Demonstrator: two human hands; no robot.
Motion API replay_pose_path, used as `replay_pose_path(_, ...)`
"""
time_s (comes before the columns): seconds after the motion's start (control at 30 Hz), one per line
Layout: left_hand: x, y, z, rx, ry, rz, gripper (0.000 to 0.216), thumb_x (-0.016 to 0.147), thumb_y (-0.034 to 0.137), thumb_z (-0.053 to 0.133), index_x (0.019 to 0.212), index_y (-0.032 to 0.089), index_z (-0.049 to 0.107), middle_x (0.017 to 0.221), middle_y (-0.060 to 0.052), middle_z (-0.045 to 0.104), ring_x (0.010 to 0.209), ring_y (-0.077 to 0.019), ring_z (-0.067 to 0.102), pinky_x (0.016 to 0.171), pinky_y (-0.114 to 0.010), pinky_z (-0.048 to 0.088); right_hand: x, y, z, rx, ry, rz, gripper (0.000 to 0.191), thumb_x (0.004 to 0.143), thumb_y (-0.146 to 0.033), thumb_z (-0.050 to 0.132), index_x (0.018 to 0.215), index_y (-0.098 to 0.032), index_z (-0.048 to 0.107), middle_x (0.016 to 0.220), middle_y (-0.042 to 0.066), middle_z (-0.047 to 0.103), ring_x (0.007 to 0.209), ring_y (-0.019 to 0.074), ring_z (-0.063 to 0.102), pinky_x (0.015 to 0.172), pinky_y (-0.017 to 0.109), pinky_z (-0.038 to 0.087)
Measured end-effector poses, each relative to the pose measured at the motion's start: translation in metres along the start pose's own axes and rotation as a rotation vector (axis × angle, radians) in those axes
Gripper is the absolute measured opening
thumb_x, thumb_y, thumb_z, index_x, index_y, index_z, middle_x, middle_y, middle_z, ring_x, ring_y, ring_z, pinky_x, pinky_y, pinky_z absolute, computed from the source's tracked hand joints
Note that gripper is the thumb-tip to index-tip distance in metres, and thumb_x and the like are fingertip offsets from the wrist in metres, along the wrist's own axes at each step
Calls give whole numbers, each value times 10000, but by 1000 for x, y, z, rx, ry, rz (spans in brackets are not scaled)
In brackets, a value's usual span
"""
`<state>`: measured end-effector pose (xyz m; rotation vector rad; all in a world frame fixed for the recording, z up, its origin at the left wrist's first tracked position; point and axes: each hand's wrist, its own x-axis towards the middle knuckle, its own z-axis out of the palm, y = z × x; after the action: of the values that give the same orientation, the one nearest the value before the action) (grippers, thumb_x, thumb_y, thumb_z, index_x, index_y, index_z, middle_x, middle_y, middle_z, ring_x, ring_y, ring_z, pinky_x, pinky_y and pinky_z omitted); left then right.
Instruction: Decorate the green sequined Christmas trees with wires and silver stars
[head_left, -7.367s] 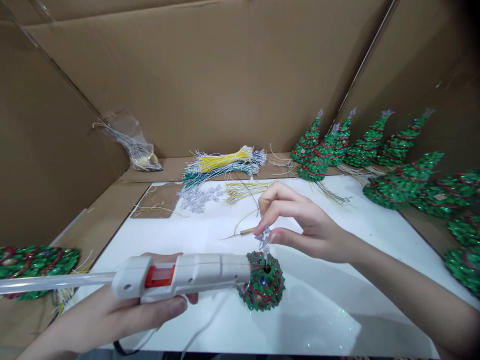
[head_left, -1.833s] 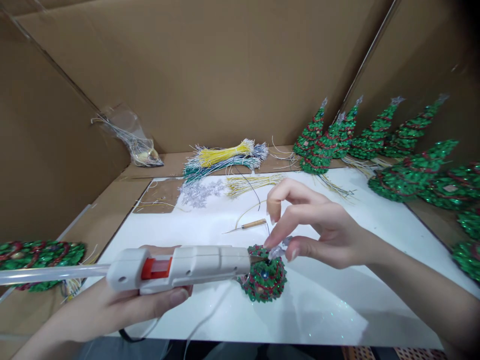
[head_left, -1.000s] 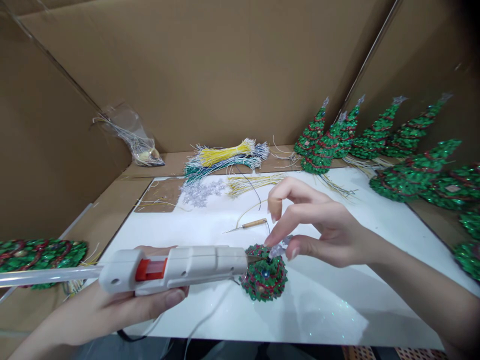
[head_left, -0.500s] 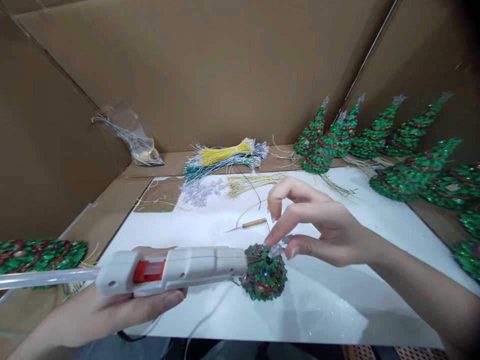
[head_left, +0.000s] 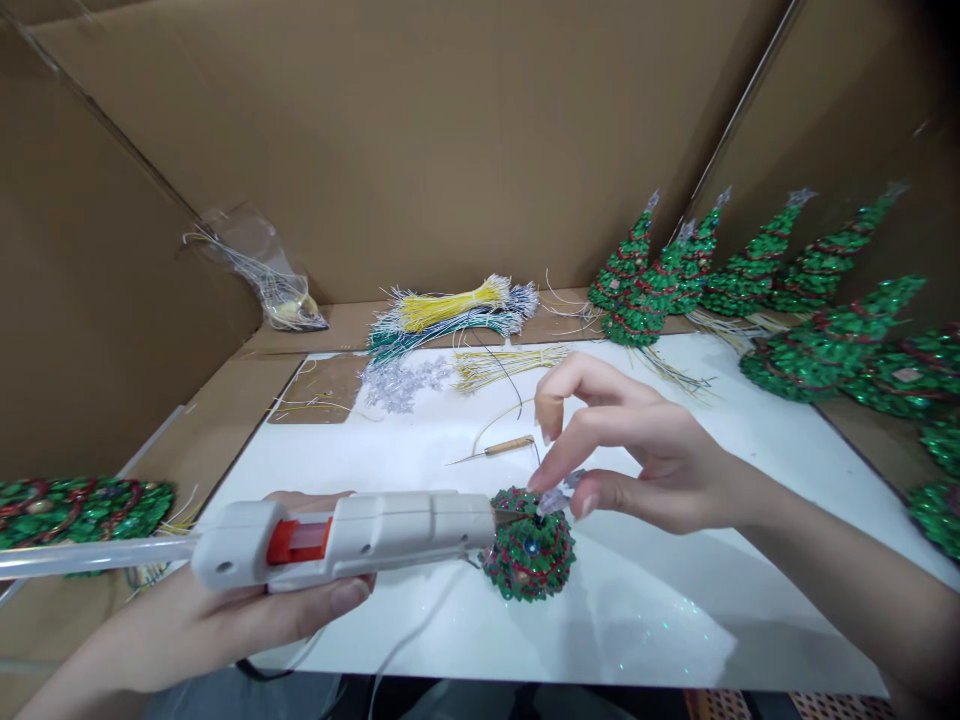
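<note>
My left hand point(head_left: 300, 600) is wrapped round a white glue gun point(head_left: 405, 535) with a clear glue stick point(head_left: 97, 558) running out of its back. The gun's nozzle reaches the top of a small green Christmas tree point(head_left: 532, 565) with red garland, which stands on the white board and is seen from above. Between thumb and forefinger, my right hand point(head_left: 637, 450) pinches a clear glittery star point(head_left: 553, 500) at the tree's tip. Whether nozzle and star touch, I cannot tell. A wooden-handled awl point(head_left: 510, 446) lies just beyond the tree.
Several finished trees point(head_left: 645, 290) stand at the right, and another tree point(head_left: 82, 510) lies at the left. Beyond the awl are clear stars point(head_left: 405, 385) and bundles of yellow wires point(head_left: 454, 305). A plastic bag point(head_left: 262, 270) leans at the back left. Cardboard walls point(head_left: 450, 140) enclose the table.
</note>
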<state>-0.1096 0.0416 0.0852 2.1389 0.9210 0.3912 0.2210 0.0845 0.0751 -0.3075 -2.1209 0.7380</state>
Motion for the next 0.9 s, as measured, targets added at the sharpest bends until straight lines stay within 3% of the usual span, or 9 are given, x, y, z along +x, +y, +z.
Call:
replay_pose_path(0.13,1,2,0,-9,56,55,342,792,100,657,1034,342,660,808,115,689,530,-19,605,461,-28,445,0,0,0,1,2,-1,215,931,-302,652,922,-104,736,897,43,515,877,129,519,792,288,438)
replay_pose_path(0.4,4,3,-1,-59,2,33,350,795,56,639,1006,333,660,809,119,683,547,-22,606,482,-33,465,0,-1,1,0,2,-5,216,934,-310,647,922,-112,732,898,42,515,874,131,518,788,291,438)
replay_pose_path(0.63,7,3,-1,-88,-7,33,251,806,73,623,963,265,663,799,81,666,603,-43,612,497,-55,460,1,-1,1,-12,-4,1,206,941,-322,633,933,-137,724,897,40,514,870,139,519,772,301,449)
replay_pose_path(0.9,4,4,-2,-106,-4,19,237,806,99,631,966,268,670,776,69,672,563,-56,601,465,-73,452,0,-1,1,-10,5,-7,206,933,-321,645,925,-132,727,892,45,518,863,140,524,766,300,450)
